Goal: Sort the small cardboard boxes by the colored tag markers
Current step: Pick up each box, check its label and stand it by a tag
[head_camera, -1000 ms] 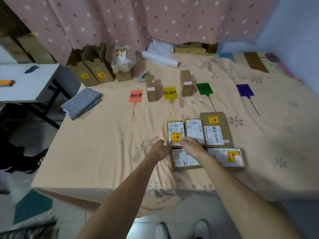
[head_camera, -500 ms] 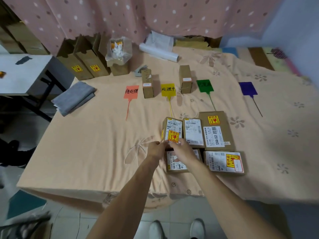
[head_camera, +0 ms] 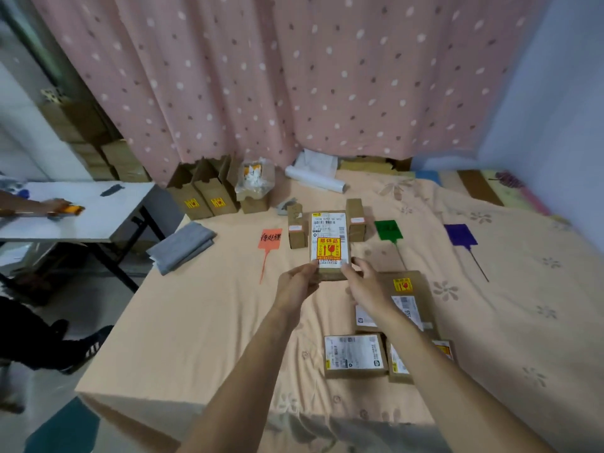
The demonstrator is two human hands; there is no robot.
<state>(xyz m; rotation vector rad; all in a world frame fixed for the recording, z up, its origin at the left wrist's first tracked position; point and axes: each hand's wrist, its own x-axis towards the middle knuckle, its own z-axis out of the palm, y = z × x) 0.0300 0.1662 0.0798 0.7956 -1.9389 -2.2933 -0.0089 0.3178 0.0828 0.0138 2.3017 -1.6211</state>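
Both hands shared the grip on one small cardboard box (head_camera: 330, 245): the left hand (head_camera: 295, 284) pinched its near left corner and the right hand (head_camera: 366, 287) pinched its near right corner, fingers pressed against the card. The box was held up off the bed (head_camera: 196, 322), label side toward the camera, in front of the row of tags.

Judging by its size and how little finger it took to hold, it was probably light. The card looked stiff with square edges, so a pinch across the two long sides or the near corners would serve. A yellow and red sticker showing a broken glass suggested fragile contents, so setting it down gently would be wiser than dropping it. The glossy labels might be a little slippery; bare card gives better purchase.

Going left to right: open brown cartons (head_camera: 204, 197) stood at the far left of the bed, their contents not visible, with a clear bag (head_camera: 255, 179) of white and orange items resting on another carton beside them. The orange tag (head_camera: 270, 238) lay flat, then an upright box (head_camera: 296, 230), then a second upright box (head_camera: 355, 220), the green tag (head_camera: 387, 231) and the purple tag (head_camera: 460, 234). The held box hid whatever lay between the two upright ones. Unsorted boxes (head_camera: 355, 354) lay flat under the right forearm.
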